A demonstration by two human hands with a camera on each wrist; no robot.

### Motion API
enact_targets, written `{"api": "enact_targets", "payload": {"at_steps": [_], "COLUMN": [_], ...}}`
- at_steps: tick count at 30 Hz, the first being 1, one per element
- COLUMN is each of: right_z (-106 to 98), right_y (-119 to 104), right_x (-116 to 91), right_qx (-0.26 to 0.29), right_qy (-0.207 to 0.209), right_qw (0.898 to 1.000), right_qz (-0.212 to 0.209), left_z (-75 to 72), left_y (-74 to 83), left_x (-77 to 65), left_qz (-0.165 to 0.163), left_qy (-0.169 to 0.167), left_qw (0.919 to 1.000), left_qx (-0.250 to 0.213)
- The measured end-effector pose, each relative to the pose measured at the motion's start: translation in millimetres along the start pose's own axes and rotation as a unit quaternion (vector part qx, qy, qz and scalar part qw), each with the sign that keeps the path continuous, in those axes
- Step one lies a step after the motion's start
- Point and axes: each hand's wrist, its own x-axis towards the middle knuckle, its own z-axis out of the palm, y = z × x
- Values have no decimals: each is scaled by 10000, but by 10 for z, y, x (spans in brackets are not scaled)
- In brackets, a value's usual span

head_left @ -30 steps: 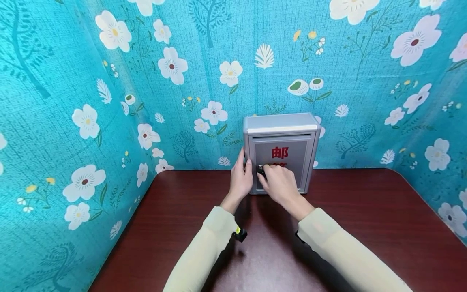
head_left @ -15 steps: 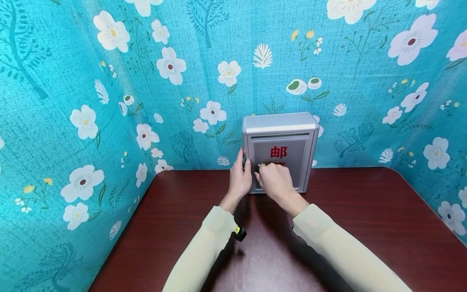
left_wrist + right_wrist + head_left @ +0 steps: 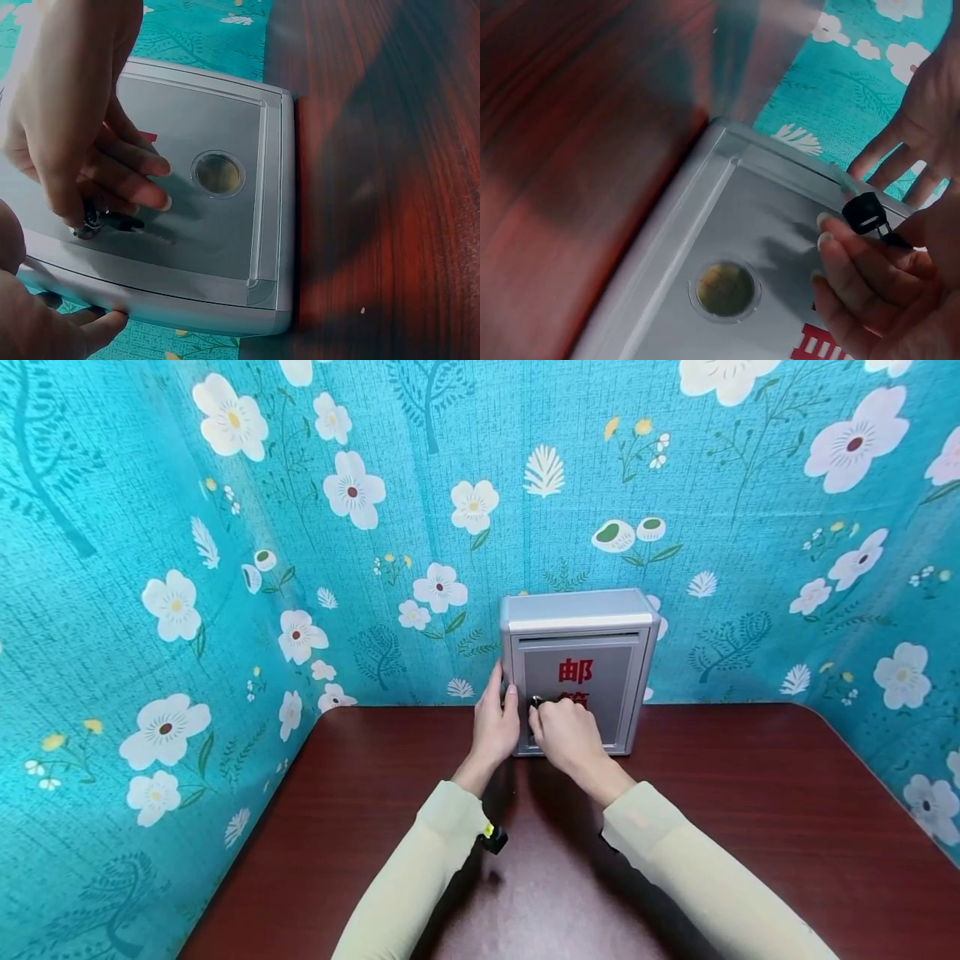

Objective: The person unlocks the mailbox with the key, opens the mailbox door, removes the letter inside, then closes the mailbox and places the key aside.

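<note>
The right hand's (image 3: 573, 732) grip narrowly pinches black-headed metal keys (image 3: 864, 214); the left hand (image 3: 495, 725), straight-fingered, should brace the silver rectangular metal mailbox (image 3: 609, 683) against twisting.

The mailbox (image 3: 581, 647) looks like smooth, satin metal, its round window (image 3: 725, 289) glossy. The black key head (image 3: 861, 211) looks plastic. The wood-grained tabletop (image 3: 375, 793) gleams, while the floral backdrop (image 3: 420, 539) is textured cloth
</note>
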Motion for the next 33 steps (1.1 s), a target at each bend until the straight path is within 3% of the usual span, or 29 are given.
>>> {"api": "enact_targets", "payload": {"at_steps": [4,8,33], "right_z": [37,42,57], "right_y": [26,44,82], "right_x": [10,17,15], "right_qx": [534,720,658], "right_qy": [-22,-73,-112], "right_qw": [9984,9970,9974], "right_qz": [208,284,275], "left_z": [-8,-9,34], "left_y": [9,36,-4], "left_x": [-8,-13,23], "left_qz": [61,75,50], "left_qy": [53,77,120], "left_qw": [10000,9999,9998], "left_qx": [12,29,131]}}
